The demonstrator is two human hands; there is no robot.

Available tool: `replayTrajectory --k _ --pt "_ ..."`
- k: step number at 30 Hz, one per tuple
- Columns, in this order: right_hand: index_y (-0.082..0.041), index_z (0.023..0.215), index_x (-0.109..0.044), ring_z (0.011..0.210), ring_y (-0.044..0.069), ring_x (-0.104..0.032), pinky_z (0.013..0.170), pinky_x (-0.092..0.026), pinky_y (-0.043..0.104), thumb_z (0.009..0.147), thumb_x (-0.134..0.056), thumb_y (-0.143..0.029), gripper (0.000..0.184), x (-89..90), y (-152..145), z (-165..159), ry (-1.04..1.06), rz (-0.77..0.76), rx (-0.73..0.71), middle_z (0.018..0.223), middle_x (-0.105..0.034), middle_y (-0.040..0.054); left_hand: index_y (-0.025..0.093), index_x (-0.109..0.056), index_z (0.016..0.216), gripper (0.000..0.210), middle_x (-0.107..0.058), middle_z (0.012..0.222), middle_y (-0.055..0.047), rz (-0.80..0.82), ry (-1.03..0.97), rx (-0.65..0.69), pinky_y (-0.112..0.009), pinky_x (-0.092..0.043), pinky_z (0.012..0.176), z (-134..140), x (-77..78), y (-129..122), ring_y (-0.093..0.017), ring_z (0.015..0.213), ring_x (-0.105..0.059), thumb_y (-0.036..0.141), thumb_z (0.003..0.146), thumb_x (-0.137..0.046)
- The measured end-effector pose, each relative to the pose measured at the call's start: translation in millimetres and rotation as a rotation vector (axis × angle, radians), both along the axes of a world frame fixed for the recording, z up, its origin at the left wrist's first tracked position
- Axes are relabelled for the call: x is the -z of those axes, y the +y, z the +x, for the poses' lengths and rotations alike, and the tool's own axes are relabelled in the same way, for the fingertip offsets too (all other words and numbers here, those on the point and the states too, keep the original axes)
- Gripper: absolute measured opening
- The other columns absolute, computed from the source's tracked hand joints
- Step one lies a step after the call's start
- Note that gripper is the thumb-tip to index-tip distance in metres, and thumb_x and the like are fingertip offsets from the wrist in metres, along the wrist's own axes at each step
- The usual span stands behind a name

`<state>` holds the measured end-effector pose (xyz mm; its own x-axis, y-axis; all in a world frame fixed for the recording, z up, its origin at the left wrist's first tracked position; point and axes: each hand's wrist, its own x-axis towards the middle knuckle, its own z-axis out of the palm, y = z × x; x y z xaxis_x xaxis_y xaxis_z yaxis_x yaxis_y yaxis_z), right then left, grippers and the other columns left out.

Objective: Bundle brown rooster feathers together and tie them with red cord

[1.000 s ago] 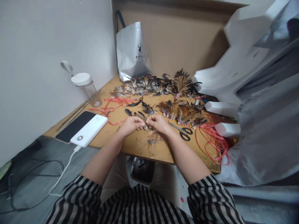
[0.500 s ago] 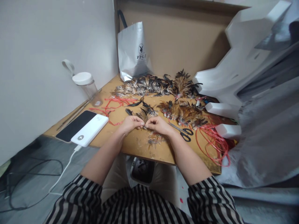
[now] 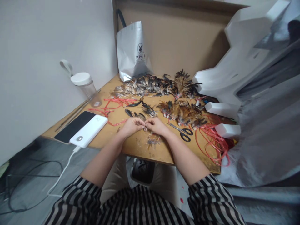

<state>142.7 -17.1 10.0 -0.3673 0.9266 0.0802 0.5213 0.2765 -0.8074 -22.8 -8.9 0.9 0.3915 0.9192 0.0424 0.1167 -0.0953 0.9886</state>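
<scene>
My left hand [image 3: 133, 126] and my right hand [image 3: 156, 125] meet fingertip to fingertip over the front of the table. Both are closed in a pinch on a small feather bunch [image 3: 145, 128], whose lower ends poke out below the fingers; the rest is mostly hidden. Just beyond the fingers lie dark loose feathers [image 3: 149, 110]. Small feather scraps [image 3: 154, 138] are scattered under my right wrist. To the right, scissors [image 3: 181, 131] with black handles rest slightly spread on the table.
Feather bundles [image 3: 150, 86] line the back, with brown ones [image 3: 185, 114] nearer. Red plastic strips [image 3: 211, 142] spill over the right edge; more strips [image 3: 118, 101] lie left. A phone [image 3: 75, 126], power bank [image 3: 89, 131], bottle [image 3: 85, 86], silver bag [image 3: 133, 53] and white panel [image 3: 217, 78] surround the workspace.
My hands have turned inward, fingers closer together. The feather fan that stood up above my fingertips is now mostly out of sight. The view has shifted slightly.
</scene>
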Motion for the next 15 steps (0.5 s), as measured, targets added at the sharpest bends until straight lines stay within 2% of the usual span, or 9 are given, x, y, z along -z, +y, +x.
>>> replayTrajectory --k 9,15 --pt "-0.013 0.066 -0.064 0.050 0.007 -0.039 0.048 -0.027 0.019 0.068 -0.051 -0.024 0.017 4.4 1.5 4.1 -0.122 0.055 -0.009 0.053 -0.051 -0.0023 0.014 -0.065 0.075 0.013 -0.061 0.063 -0.002 0.246 0.241 0.028 -0.020 -0.039 0.052 -2.4 2.9 -4.7 -0.010 0.055 -0.051 0.022 0.066 -0.059" --pt "-0.013 0.064 -0.063 0.052 0.007 -0.043 0.049 -0.028 0.018 0.067 -0.054 -0.023 0.014 8.4 4.0 2.4 -0.161 0.072 0.010 0.055 -0.055 -0.0015 0.019 -0.066 0.079 0.017 -0.064 0.077 -0.004 0.621 0.415 0.031 -0.025 -0.041 0.068 -5.4 6.0 -6.5 -0.013 0.071 -0.055 0.013 0.072 -0.052"
